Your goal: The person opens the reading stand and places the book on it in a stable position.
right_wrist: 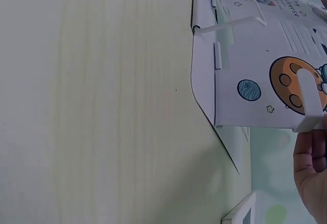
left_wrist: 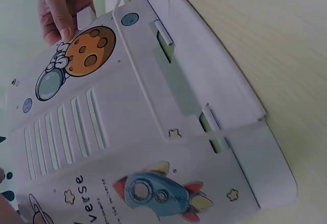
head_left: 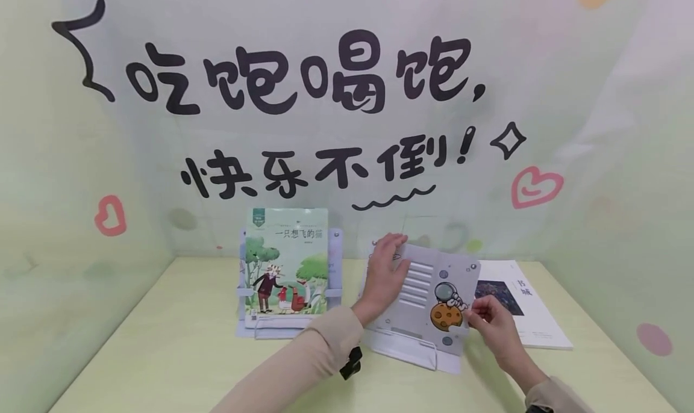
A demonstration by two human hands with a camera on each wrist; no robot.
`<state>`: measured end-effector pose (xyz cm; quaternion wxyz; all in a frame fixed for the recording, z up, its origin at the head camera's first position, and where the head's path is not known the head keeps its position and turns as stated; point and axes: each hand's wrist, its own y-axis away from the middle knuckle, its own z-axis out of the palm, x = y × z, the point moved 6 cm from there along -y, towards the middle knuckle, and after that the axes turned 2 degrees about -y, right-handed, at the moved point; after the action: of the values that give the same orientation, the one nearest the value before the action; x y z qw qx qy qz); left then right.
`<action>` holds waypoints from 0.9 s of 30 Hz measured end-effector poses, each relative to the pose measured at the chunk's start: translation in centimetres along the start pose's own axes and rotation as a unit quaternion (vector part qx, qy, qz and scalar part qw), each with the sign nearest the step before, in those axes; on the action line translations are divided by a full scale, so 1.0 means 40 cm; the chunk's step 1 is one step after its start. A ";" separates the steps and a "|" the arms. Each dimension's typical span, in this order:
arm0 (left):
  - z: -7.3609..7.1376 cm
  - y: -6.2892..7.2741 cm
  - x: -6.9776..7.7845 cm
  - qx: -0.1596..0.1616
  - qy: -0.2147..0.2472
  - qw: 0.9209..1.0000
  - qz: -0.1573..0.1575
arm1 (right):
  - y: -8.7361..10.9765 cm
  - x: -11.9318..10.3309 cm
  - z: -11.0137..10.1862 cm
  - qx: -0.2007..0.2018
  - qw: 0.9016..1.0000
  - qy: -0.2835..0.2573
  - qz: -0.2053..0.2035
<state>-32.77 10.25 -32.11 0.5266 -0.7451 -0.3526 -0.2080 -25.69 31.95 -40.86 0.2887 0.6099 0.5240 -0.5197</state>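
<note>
A white book stand (head_left: 417,292) leans back on the table, printed with an astronaut on an orange planet and, in the left wrist view, a blue rocket. My left hand (head_left: 386,276) grips its upper left edge, the fingertips at the top and the thumb in front. At the right side, my right hand (head_left: 494,326) pinches the edge by a small white page clip (right_wrist: 309,101), which lies partly over the planet. A clear front ledge (left_wrist: 145,86) sticks out at the stand's bottom. Part of the left hand's grip is hidden.
To the left, a green picture book (head_left: 287,268) stands on a second book stand (head_left: 335,262). A white book (head_left: 534,316) with a dark picture lies behind my right hand. A printed curtain (head_left: 325,130) closes off the pale table (head_left: 179,353) at the back and sides.
</note>
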 end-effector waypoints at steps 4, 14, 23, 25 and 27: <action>0.036 -0.010 0.030 -0.052 -0.025 0.998 0.022 | 0.017 -0.008 0.015 0.011 1.000 0.000 -0.020; 0.076 -0.032 0.065 -0.117 -0.127 0.979 0.109 | 0.060 -0.039 0.037 0.042 0.993 0.052 -0.102; 0.084 -0.048 0.060 -0.170 -0.150 0.964 0.140 | 0.087 -0.049 0.054 0.061 0.988 0.067 -0.129; 0.083 -0.049 0.059 -0.172 -0.147 0.964 0.143 | 0.092 -0.051 0.056 0.056 0.987 0.055 -0.141; 0.082 -0.048 0.058 -0.170 -0.142 0.964 0.149 | 0.092 -0.048 0.052 0.045 0.986 0.027 -0.156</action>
<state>-32.86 14.39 -30.46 0.3618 -0.8897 -0.2677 -0.0761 -22.76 28.40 -40.38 0.1623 0.5470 0.5961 -0.5648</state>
